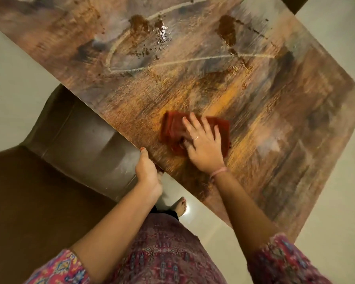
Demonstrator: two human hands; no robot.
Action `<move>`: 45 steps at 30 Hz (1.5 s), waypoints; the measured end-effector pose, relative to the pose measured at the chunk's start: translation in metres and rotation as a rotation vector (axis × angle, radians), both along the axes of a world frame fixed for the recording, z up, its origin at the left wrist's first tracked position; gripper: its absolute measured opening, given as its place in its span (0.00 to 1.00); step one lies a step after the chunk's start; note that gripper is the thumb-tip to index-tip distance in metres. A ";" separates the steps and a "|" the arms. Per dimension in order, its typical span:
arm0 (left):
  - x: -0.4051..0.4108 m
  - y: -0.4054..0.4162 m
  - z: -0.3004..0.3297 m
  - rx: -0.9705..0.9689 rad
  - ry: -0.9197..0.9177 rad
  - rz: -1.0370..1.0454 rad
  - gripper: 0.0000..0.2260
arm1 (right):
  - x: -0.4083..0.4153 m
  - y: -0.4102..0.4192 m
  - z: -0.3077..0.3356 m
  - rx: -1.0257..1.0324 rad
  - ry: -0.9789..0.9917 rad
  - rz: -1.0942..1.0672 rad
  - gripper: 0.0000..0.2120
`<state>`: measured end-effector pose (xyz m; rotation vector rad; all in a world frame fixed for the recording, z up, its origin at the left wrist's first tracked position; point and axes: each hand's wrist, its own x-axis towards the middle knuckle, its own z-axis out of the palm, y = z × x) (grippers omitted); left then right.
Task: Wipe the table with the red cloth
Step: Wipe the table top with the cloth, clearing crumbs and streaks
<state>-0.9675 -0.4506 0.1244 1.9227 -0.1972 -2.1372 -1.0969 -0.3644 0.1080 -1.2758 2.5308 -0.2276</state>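
Observation:
A folded red cloth (pixel 173 128) lies on the streaky brown table (pixel 275 111) near its front edge. My right hand (pixel 203 146) presses flat on the cloth with straight, spread fingers and covers its right half. My left hand (pixel 147 173) grips the table's near edge, thumb on top and fingers curled underneath out of sight. Brown spills with wet crumbs (pixel 154 31) and a second brown stain (pixel 228 29) sit farther back on the table top.
A brown upholstered chair (pixel 55 160) stands to the left, tucked under the table edge. Pale floor tiles (pixel 209 226) show below the table, with my bare foot (pixel 179 206) on them.

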 end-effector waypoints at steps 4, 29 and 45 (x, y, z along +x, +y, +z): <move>0.001 0.000 -0.003 0.001 -0.050 -0.063 0.18 | -0.087 -0.051 0.002 0.032 -0.015 -0.318 0.28; -0.006 0.025 0.036 -1.056 -0.118 -0.663 0.36 | 0.041 0.073 0.003 0.021 -0.038 -0.121 0.29; -0.093 -0.002 -0.007 -1.843 0.020 -1.586 0.20 | -0.044 0.109 0.004 0.011 0.019 -0.367 0.27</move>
